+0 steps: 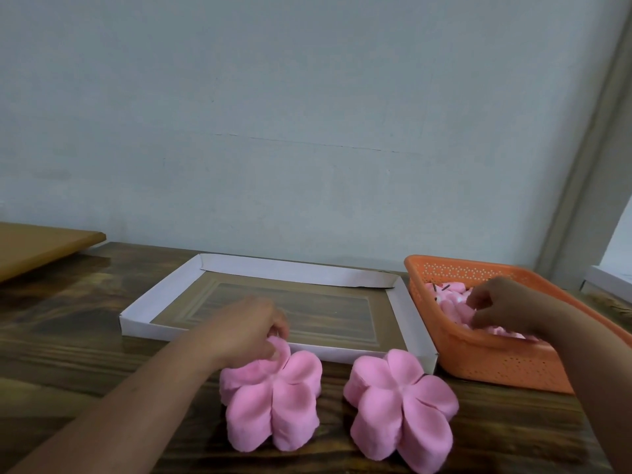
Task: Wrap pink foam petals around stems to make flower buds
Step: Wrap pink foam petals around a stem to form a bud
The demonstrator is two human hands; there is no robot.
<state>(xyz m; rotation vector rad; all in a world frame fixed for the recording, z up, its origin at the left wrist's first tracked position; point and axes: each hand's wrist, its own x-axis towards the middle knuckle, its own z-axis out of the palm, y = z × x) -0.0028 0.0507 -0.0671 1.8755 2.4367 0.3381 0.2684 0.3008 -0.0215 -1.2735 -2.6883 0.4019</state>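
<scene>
Pink foam petals lie in two five-lobed stacks on the dark wooden table [85,302], in the lower centre of the frame. The left stack of pink foam petal sheets [272,400] and the right stack of pink foam petal sheets [402,410] stand near each other but apart, both in front of the shallow white cardboard tray [136,314].

Left hand [248,331]: fingers curled over the upper rear lobe of the left stack, lifting the edge of the top sheet. The thumb is hidden beneath the palm; the grip appears to be a pinch.

Right hand [502,304]: reaching into the orange perforated plastic basket [496,357] at the right of the frame. Fingers are bent down among the small pink pieces with dark stems [448,290] heaped inside. Whether they have closed on one piece cannot be told from this angle.

Handling, as judged from appearance:
- The foam is thin, light and soft. A single sheet should peel off with little force.
- Sheets probably cling together. Take hold at the outer edge of one lobe, where layers separate most readily.
- Light pressure is advised; hard pinching may crease or tear the narrow centre joining the lobes.
- The stems look slender and stiff. Grip one at its bare end, leaving the tip free for wrapping.

A tan board [44,248] sits at the far left edge, against the pale wall [307,114].
</scene>
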